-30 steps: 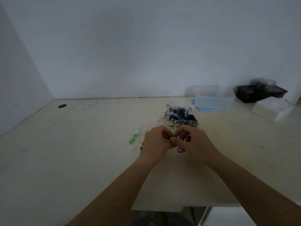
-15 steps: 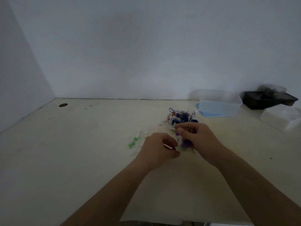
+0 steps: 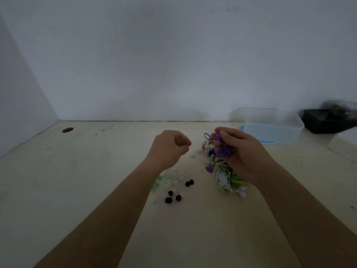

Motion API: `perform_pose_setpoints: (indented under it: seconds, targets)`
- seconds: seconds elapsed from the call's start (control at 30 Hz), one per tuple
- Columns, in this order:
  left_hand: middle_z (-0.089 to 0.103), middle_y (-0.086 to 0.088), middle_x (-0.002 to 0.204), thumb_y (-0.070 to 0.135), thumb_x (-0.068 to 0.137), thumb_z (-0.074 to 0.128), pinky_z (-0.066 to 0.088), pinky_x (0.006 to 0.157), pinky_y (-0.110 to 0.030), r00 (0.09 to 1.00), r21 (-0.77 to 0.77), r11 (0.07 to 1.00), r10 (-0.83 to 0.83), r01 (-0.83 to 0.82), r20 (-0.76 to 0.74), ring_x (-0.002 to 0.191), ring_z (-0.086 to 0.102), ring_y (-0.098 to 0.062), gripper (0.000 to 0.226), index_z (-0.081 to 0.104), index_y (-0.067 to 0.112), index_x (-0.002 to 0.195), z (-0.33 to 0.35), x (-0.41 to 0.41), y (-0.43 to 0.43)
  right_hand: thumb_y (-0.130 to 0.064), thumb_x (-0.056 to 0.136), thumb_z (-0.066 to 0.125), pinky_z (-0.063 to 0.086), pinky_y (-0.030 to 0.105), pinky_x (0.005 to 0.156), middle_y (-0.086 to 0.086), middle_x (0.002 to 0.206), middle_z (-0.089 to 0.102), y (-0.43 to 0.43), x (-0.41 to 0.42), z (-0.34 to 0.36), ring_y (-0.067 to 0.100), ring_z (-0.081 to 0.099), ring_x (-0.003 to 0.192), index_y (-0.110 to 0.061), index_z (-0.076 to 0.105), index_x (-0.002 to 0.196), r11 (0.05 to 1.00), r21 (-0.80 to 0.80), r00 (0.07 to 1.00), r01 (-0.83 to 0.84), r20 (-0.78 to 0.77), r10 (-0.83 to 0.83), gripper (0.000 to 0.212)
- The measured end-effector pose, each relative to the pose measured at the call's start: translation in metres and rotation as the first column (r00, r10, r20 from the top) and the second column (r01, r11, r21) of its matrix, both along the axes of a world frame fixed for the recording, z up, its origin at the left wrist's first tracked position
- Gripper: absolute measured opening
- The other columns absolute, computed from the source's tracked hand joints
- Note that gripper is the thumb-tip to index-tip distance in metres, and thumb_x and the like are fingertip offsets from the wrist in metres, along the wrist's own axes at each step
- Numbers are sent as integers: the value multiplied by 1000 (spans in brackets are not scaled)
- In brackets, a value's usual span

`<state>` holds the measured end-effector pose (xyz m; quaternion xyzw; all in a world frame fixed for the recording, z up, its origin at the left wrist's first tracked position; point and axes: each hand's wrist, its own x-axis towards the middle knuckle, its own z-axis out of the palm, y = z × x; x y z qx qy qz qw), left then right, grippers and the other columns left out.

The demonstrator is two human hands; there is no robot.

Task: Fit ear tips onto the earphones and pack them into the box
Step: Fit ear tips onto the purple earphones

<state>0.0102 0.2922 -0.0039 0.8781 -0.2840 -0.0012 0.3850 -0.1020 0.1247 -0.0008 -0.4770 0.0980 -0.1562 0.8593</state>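
Nearest us on the bench [image 3: 96, 171] lay five black ear tips [image 3: 168, 200], with green and white ones just beside them, too blurred to count. Beyond them, our two grips had parted since a moment before. The left grip [image 3: 170, 147] hung curled, and we could not tell whether it pinched anything. The right grip [image 3: 245, 153] had lifted one purple earphone bundle [image 3: 223, 150], fingers wrapped round it, above the tangled pile [image 3: 226, 178]. We judged it ready for packing. Farther back stood one clear box [image 3: 270, 130], well apart.
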Motion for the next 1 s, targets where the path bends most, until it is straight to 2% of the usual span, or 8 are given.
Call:
perform_pose_setpoints:
  seconds: [0.13, 0.23, 0.37, 0.53, 0.63, 0.8, 0.9, 1.0]
  targets:
    - [69, 2, 110, 19, 88, 72, 49, 86, -23, 998, 277, 960, -49, 36, 38, 97, 63, -12, 24, 71, 19, 112, -12, 18, -26, 1, 95, 51, 58, 25, 67, 18, 95, 74, -4, 1, -6, 19, 69, 72, 1, 70, 101, 1000, 14, 999, -24, 22, 24, 20]
    - [69, -1, 114, 21, 86, 74, 53, 93, -33, 998, 389, 920, -53, 36, 35, 102, 64, -18, 25, 71, 20, 112, -23, 27, -39, 0, 84, 58, 59, 29, 68, 18, 93, 73, -6, 6, -11, 23, 69, 76, 2, 70, 97, 999, 17, 999, -33, 33, 33, 18]
    - [71, -1, 106, 17, 83, 75, 55, 91, -35, 999, 369, 929, -32, 24, 15, 95, 66, -16, 16, 73, 22, 98, -31, 33, -44, -3, 75, 64, 59, 31, 69, 17, 90, 72, -9, 12, -15, 24, 70, 78, 0, 71, 94, 999, -7, 999, -47, 25, 47, 21]
    - [63, 4, 90, 15, 80, 78, 50, 77, -24, 997, 323, 944, -46, 62, -59, 85, 61, -13, 22, 70, 21, 100, -32, 32, -41, -3, 71, 68, 57, 26, 66, 13, 83, 71, -7, 12, -16, 20, 66, 70, -1, 69, 99, 992, -114, 998, -51, 25, 55, 28]
    - [70, -1, 96, 13, 80, 78, 49, 78, -23, 996, 316, 946, -60, 77, -63, 88, 64, -14, 19, 75, 18, 98, -29, 30, -38, -5, 71, 69, 57, 24, 61, 11, 75, 69, -7, 10, -16, 18, 63, 62, -3, 69, 90, 986, -163, 999, -24, 32, 30, 20]
    - [65, 7, 89, 20, 79, 81, 39, 61, -11, 996, 196, 979, -50, 63, -71, 77, 60, -3, 17, 69, 25, 89, -26, 30, -18, -13, 74, 71, 58, 25, 65, 11, 76, 71, -4, 7, -21, 18, 66, 66, -5, 71, 89, 946, -324, 999, 30, 40, -18, 17]
    - [69, 7, 89, 21, 79, 82, 42, 64, -10, 996, 140, 987, -71, 79, -61, 82, 64, -4, 17, 73, 26, 93, -25, 28, -8, -9, 84, 70, 56, 24, 66, 11, 73, 71, -3, 6, -24, 19, 66, 66, -5, 74, 93, 882, -467, 998, 61, 26, -55, 10]
    - [72, 7, 93, 24, 79, 82, 50, 76, -16, 991, 188, 974, -117, 128, -70, 85, 66, -2, 24, 75, 25, 102, -26, 25, -4, -7, 92, 66, 55, 18, 68, 5, 75, 75, 0, 7, -26, 13, 69, 68, -10, 76, 100, 772, -631, 994, 83, -2, -108, 13]
